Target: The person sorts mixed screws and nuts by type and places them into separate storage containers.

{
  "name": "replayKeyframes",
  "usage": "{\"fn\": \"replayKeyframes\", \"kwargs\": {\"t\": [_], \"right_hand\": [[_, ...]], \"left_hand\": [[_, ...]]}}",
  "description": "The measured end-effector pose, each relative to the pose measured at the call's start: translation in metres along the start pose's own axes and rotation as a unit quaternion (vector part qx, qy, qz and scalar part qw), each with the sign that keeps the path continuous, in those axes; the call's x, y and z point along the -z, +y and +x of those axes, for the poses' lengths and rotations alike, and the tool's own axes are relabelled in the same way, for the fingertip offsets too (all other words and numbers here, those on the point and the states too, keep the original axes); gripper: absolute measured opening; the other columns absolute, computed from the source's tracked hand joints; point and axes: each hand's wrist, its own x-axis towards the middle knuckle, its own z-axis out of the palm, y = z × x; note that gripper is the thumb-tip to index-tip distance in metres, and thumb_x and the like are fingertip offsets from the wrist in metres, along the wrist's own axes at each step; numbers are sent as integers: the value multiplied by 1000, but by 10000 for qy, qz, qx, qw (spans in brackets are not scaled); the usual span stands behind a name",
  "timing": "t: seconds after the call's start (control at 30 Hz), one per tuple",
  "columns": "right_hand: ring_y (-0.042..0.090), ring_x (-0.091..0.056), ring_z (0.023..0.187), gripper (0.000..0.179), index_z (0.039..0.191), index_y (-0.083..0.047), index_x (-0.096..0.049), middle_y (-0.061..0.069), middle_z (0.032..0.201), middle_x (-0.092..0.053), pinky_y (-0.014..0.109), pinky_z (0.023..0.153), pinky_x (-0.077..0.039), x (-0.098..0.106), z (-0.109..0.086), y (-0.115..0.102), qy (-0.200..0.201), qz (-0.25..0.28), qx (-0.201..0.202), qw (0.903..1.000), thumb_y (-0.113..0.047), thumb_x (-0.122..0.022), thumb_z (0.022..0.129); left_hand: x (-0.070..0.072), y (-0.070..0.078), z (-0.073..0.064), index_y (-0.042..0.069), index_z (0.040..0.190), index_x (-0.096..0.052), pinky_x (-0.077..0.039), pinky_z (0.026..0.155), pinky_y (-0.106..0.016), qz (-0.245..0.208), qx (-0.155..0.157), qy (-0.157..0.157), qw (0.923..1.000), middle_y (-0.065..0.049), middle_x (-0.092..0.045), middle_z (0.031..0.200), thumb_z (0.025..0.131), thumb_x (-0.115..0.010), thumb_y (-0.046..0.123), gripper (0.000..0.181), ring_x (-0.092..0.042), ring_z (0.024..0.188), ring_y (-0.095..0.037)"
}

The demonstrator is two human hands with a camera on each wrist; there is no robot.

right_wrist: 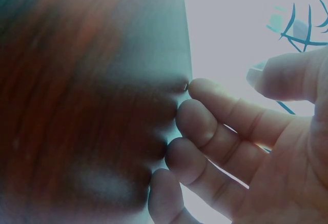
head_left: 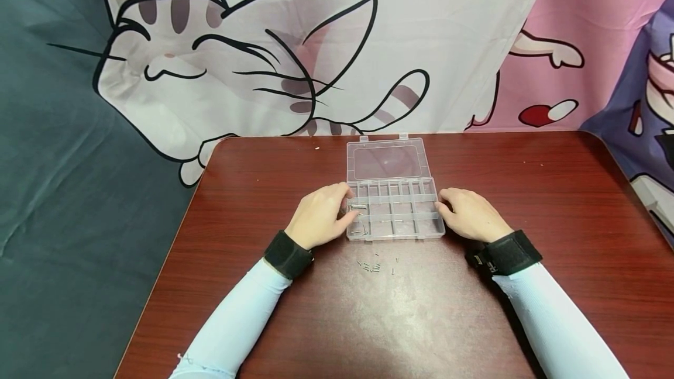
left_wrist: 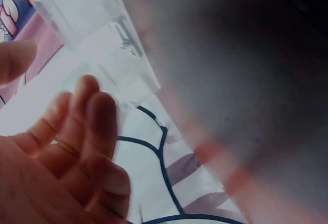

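Observation:
A clear plastic compartment box [head_left: 396, 236] stands on the table with its lid [head_left: 391, 159] tipped back, away from the person. Small metal screws [head_left: 358, 207] lie in compartments on its left side; they also show through the plastic in the left wrist view. My left hand [head_left: 318, 215] is at the box's left side, fingers loosely bent and thumb near the front left compartments. Beside the right wall is my right hand [head_left: 470, 215]. In the right wrist view its fingertips [right_wrist: 189, 121] rest on the tabletop, thumb apart from them. Neither hand visibly grips anything.
Several tiny screws [head_left: 375, 268] are scattered on the brown table [head_left: 253, 203] in front of the box. A printed cloth [head_left: 447, 28] hangs behind the table's far edge. A small white speck [head_left: 317, 147] lies at the back left.

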Motion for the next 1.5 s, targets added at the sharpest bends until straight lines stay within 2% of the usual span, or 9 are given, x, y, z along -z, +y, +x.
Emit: {"fn": "replayKeyframes", "kwargs": {"t": [0.13,0.2,0.4,0.67,0.87,0.97,1.27,1.4,1.5], "right_hand": [[20,-46,68,24,74,-16,-51,1,70,-46,39,67,-37,0,0,0,8,3,1,10000,-25,-54,96],[20,-45,68,24,75,-16,-51,1,70,-46,39,67,-37,1,0,-1,7,4,0,10000,-25,-54,96],[20,-45,68,23,76,-16,-52,1,70,-46,39,67,-37,2,-1,-2,-15,45,-13,10000,-25,-54,97],[20,-46,67,25,74,-16,-52,1,70,-47,39,67,-38,1,-1,-2,-23,29,-14,10000,-25,-53,97],[19,-46,67,25,73,-16,-52,1,70,-47,39,67,-38,1,-1,-2,-24,20,-1,10000,-24,-53,97],[19,-46,67,25,73,-16,-52,1,70,-47,39,67,-38,1,-1,-2,-27,0,-14,10000,-25,-52,97],[20,-47,67,23,75,-15,-55,1,71,-49,39,67,-39,2,-1,-4,50,-29,-29,10000,-24,-53,97],[20,-54,72,20,86,-11,-65,2,78,-58,43,70,-45,9,-4,-7,65,78,-96,9999,-26,-55,96],[19,-56,73,21,94,-9,-68,2,82,-62,43,70,-46,17,-7,-12,249,132,-120,9995,-27,-56,96]], "left_hand": [[-2,-5,-2,13,108,-58,-41,53,-27,-110,617,-102,9980,13,-54,77,91,-60,42,33,-48,60,-4],[-2,-7,-2,13,111,-57,-41,52,-28,-199,819,-172,9963,13,-56,76,92,-58,42,34,-49,59,-4],[-2,-10,-2,17,112,-60,-43,55,-28,-464,1177,-546,9905,16,-56,75,93,-55,42,32,-52,60,-4],[-5,-13,-1,20,108,-64,-45,64,-29,-1128,1615,-1177,9733,14,-61,79,94,-54,41,27,-56,65,-5],[-8,-18,1,12,122,-57,-45,67,-32,-2080,1761,-1377,9523,6,-66,76,99,-51,35,34,-59,66,-11],[-9,-20,1,10,130,-53,-44,66,-33,-2323,1770,-1454,9453,3,-68,75,100,-50,34,39,-59,66,-14],[-10,-22,3,13,133,-53,-43,65,-33,-2272,1813,-1508,9449,5,-67,74,98,-53,35,41,-59,64,-14],[-9,-22,3,13,133,-53,-43,66,-33,-2287,1842,-1504,9440,5,-67,74,98,-53,36,42,-59,65,-14],[-9,-22,3,13,133,-53,-44,67,-33,-2308,1848,-1490,9436,4,-68,74,97,-54,37,43,-60,65,-14]]}}
